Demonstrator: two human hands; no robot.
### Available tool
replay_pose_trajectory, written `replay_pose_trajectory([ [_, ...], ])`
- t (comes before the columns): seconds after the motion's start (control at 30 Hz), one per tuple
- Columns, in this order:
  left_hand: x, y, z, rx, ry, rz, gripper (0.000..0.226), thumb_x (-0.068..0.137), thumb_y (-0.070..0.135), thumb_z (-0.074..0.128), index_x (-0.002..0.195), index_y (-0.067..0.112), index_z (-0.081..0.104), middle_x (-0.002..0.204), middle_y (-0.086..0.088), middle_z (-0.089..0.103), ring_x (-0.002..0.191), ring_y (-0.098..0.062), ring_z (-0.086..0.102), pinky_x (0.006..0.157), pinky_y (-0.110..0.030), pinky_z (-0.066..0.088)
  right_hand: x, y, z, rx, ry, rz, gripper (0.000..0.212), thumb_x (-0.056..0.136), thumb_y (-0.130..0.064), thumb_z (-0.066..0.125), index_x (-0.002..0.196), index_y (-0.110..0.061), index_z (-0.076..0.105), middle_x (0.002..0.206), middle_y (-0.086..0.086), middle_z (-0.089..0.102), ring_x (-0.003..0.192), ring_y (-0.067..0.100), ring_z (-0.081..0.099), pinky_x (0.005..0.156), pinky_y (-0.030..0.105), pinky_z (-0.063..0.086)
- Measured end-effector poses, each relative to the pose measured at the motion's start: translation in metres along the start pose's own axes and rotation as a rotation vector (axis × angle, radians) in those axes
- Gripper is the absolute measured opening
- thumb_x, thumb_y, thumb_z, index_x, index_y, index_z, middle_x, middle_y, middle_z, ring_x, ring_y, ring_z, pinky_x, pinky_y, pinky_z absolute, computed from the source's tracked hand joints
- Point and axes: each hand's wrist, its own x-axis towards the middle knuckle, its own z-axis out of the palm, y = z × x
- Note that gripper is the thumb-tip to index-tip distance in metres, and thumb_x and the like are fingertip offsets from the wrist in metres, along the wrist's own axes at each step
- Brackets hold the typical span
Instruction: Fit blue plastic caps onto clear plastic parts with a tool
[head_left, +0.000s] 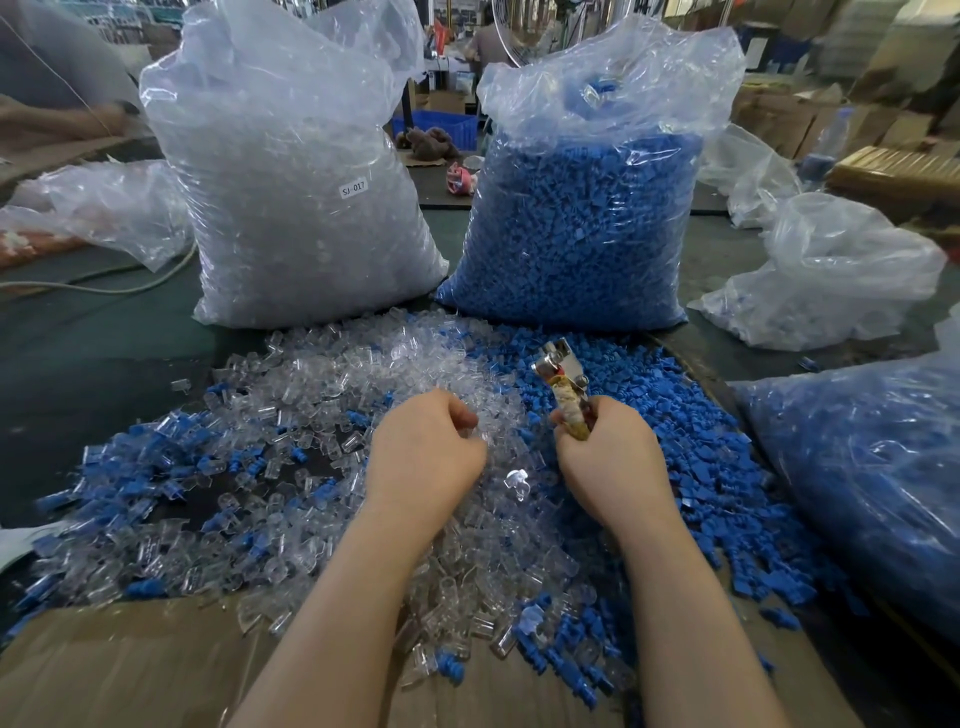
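Reaching into the clear plastic parts (332, 415) heaped mid-frame, the left hand (431, 447) curls around one (barely visible) while the right hand (608, 457) grips the tool (563, 384) beside the blue caps (701, 441); the slippery piece could easily drop.

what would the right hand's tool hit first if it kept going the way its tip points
Probably the loose blue caps heaped just beyond the tool held by the right hand; farther on stands the bag of blue caps. Depth is unclear.
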Motion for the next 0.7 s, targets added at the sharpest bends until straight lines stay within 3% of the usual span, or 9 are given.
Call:
replay_pose_trajectory([
  [0.07, 0.001, 0.002, -0.002, -0.149, 0.007, -0.018, 0.012, 0.086, 0.018, 0.067, 0.090, 0.029, 0.065, 0.082, 0.016, 0.065, 0.075, 0.002, 0.060, 0.060, -0.012, 0.041, 0.000, 0.000, 0.000, 0.056, 0.004, -0.023, 0.009, 0.091, -0.027, 0.057, 0.098, -0.022, 0.062, 0.088, -0.002, 0.065, 0.080, 0.020, 0.060, 0.073, 0.038, 0.051],
  [0.13, 0.001, 0.004, -0.004, -0.353, -0.037, -0.053, 0.015, 0.087, 0.013, 0.069, 0.088, 0.028, 0.068, 0.083, 0.009, 0.071, 0.079, -0.009, 0.068, 0.069, -0.020, 0.053, -0.001, -0.001, 0.001, 0.175, 0.022, -0.061, 0.008, 0.093, -0.027, 0.059, 0.096, -0.022, 0.063, 0.083, -0.001, 0.065, 0.074, 0.020, 0.059, 0.070, 0.040, 0.052],
  [0.2, 0.001, 0.006, -0.007, -0.609, -0.118, -0.120, 0.017, 0.085, 0.006, 0.071, 0.088, 0.022, 0.071, 0.082, 0.000, 0.075, 0.083, -0.019, 0.072, 0.076, -0.029, 0.060, -0.002, -0.002, 0.001, 0.308, 0.049, -0.093, 0.005, 0.093, -0.027, 0.061, 0.092, -0.023, 0.064, 0.074, -0.004, 0.062, 0.062, 0.013, 0.053, 0.059, 0.034, 0.045],
  [0.3, 0.002, 0.007, -0.011, -0.940, -0.247, -0.200, 0.022, 0.079, -0.004, 0.073, 0.094, 0.012, 0.075, 0.088, -0.006, 0.076, 0.087, -0.020, 0.072, 0.074, -0.023, 0.057, -0.004, -0.004, 0.000, 0.483, 0.082, -0.097, 0.005, 0.093, -0.026, 0.064, 0.088, -0.025, 0.064, 0.069, -0.009, 0.059, 0.052, 0.000, 0.051, 0.050, 0.018, 0.038],
  [0.47, 0.003, 0.006, -0.011, -1.008, -0.291, -0.228, 0.027, 0.076, -0.004, 0.075, 0.091, 0.018, 0.079, 0.085, 0.000, 0.073, 0.082, -0.014, 0.068, 0.071, -0.019, 0.055, -0.007, -0.008, -0.005, 0.653, 0.063, -0.102, 0.007, 0.092, -0.019, 0.067, 0.090, -0.025, 0.067, 0.075, -0.005, 0.067, 0.058, -0.001, 0.054, 0.050, 0.010, 0.043],
  [0.57, 0.002, 0.009, -0.012, -1.009, -0.310, -0.241, 0.017, 0.083, 0.007, 0.073, 0.097, 0.016, 0.078, 0.081, 0.003, 0.074, 0.079, -0.012, 0.069, 0.067, -0.020, 0.055, -0.010, -0.009, -0.006, 0.698, 0.013, -0.121, 0.012, 0.093, -0.016, 0.065, 0.094, -0.027, 0.070, 0.081, 0.006, 0.069, 0.073, 0.023, 0.059, 0.061, 0.024, 0.051],
  [0.63, 0.001, 0.010, -0.012, -1.033, -0.318, -0.250, 0.017, 0.086, 0.007, 0.071, 0.101, 0.012, 0.076, 0.085, -0.001, 0.076, 0.085, -0.017, 0.073, 0.070, -0.024, 0.059, -0.011, -0.010, -0.005, 0.719, -0.033, -0.136, 0.014, 0.094, -0.016, 0.063, 0.094, -0.028, 0.070, 0.091, 0.011, 0.066, 0.088, 0.029, 0.055, 0.073, 0.031, 0.044],
  [0.7, 0.000, 0.014, -0.011, -1.097, -0.320, -0.267, 0.017, 0.088, 0.004, 0.068, 0.104, 0.007, 0.072, 0.089, -0.007, 0.077, 0.089, -0.022, 0.074, 0.075, -0.029, 0.062, -0.011, -0.010, -0.004, 0.726, -0.061, -0.147, 0.015, 0.095, -0.015, 0.062, 0.093, -0.027, 0.070, 0.092, 0.013, 0.066, 0.090, 0.035, 0.055, 0.075, 0.034, 0.042],
])
